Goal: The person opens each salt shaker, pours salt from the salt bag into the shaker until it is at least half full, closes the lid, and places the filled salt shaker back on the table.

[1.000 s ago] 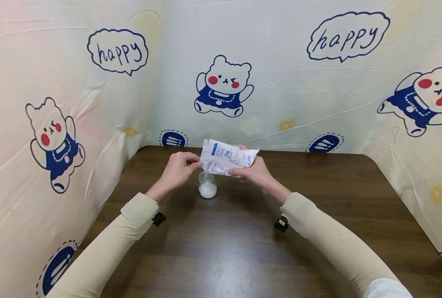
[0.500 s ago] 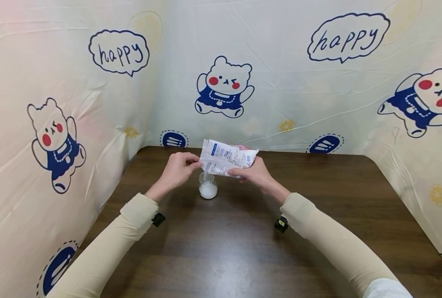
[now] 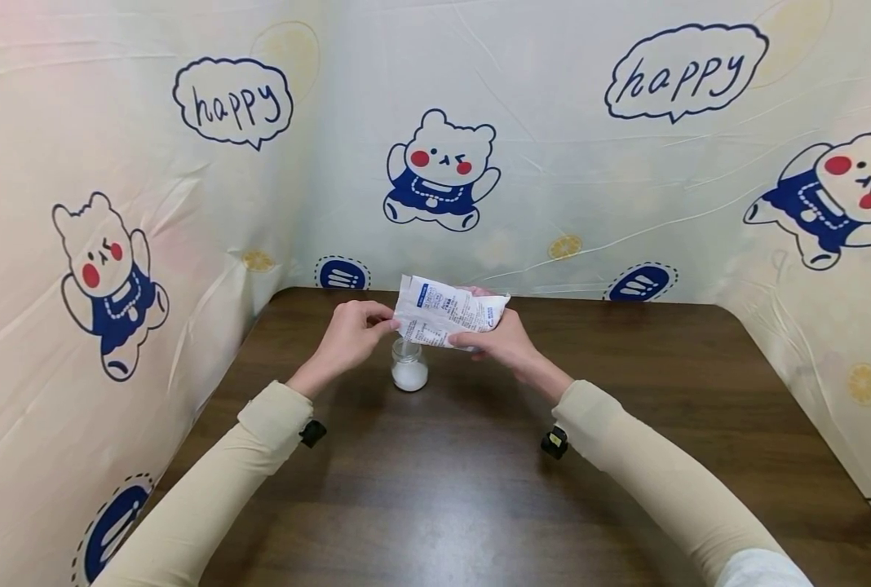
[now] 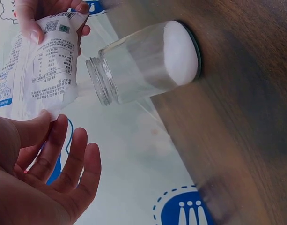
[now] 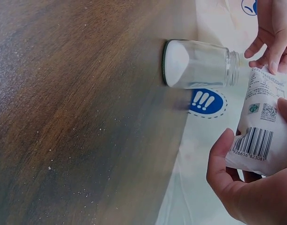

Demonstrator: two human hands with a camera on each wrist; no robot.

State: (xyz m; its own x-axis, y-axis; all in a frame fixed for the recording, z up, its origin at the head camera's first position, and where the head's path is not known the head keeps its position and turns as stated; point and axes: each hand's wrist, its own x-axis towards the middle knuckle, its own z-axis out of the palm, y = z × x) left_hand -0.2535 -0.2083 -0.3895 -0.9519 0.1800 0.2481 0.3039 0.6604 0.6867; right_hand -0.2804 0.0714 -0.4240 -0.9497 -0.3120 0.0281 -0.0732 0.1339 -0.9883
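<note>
A white printed packet (image 3: 446, 314) is held tilted above an upright glass jar (image 3: 409, 371). White granular stuff fills the lower part of the jar, plain in the left wrist view (image 4: 180, 54). My left hand (image 3: 352, 334) pinches the packet's left corner between thumb and forefinger, its other fingers loosely spread. My right hand (image 3: 505, 341) grips the packet's right end, thumb in front. In the left wrist view a faint pale stream shows between the packet (image 4: 52, 70) and the jar's mouth. The right wrist view shows the barcode end of the packet (image 5: 262, 136) in my right palm.
The brown wooden table (image 3: 435, 489) carries the jar near its back edge. White specks lie scattered on the wood (image 5: 99, 129) in the right wrist view. A printed cloth (image 3: 553, 179) hangs behind the table and at both sides.
</note>
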